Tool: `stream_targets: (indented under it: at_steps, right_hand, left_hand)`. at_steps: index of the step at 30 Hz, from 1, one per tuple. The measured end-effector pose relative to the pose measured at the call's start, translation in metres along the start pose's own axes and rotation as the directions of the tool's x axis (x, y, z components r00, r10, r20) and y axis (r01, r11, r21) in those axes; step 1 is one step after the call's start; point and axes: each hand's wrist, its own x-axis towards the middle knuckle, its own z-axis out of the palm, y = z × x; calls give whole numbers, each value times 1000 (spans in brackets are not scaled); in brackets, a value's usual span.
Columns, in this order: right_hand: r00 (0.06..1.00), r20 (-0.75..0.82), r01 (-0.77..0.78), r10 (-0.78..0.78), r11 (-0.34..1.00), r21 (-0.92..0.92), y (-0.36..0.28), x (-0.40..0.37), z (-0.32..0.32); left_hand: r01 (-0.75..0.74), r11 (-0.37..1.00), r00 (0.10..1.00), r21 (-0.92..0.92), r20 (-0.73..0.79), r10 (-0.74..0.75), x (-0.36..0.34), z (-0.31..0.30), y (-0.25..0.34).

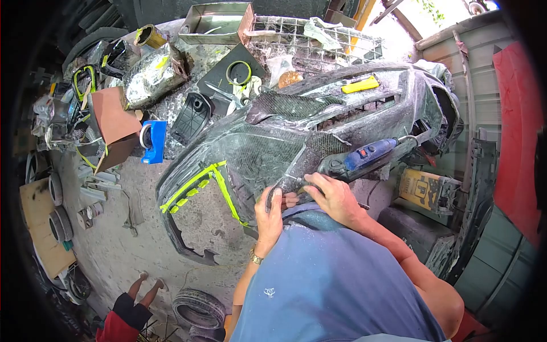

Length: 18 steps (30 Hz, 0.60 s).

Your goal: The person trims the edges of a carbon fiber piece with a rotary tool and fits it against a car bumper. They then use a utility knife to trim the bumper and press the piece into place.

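Note:
A dark car bumper (250, 148) with a woven, carbon-fibre look and whitish dust lies across the work area in front of me. Yellow-green tape (231, 196) lines one of its openings. At its near edge my left hand (270, 214) is closed on a small dark woven piece (273, 195), thumb on top. My right hand (336, 198) is just beside it, fingers curled together over the same edge; what they pinch is hidden. Close to my right hand a blue power tool (370, 154) rests on the bumper. Farther up lies a yellow tool (360, 85).
Cluttered behind the bumper are a metal box (216, 25), a roll of tape (238, 72), scissors (225, 93) and a blue tape dispenser (154, 142). A yellow-black box (427, 189) stands at right. Tires (198, 308) and a person in red (122, 319) are at lower left.

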Motion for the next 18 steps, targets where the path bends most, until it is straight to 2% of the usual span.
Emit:
stream_targets:
  at_steps: [2, 7, 10, 12, 15, 18]
  right_hand:
    - [1000, 12, -4, 4, 1000, 5, 1, 2, -2]
    - [993, -86, -75, 74, 997, -9, 18, 13, -9]
    - [988, -150, -44, 37, 998, -40, 28, 18, -9]
    - [989, -148, -10, 3, 999, -49, 22, 16, -8]
    - [999, -47, -1, 0, 1000, -25, 8, 6, -4]
    - [997, -73, -36, 36, 999, 4, 10, 9, -7]
  left_hand:
    - [15, 1000, 1000, 8, 11, -15, 1, 0, 0]
    - [-1, 1000, 1000, 3, -5, 1, 1, 2, 2]
    - [-2, 1000, 1000, 11, -7, 2, 1, 2, 1]
    - [4, 1000, 1000, 8, -12, -4, 1, 3, 2]
    - [5, 1000, 1000, 1, -20, -5, 0, 4, 3]
    - [6, 1000, 1000, 3, -15, -6, 1, 2, 0]
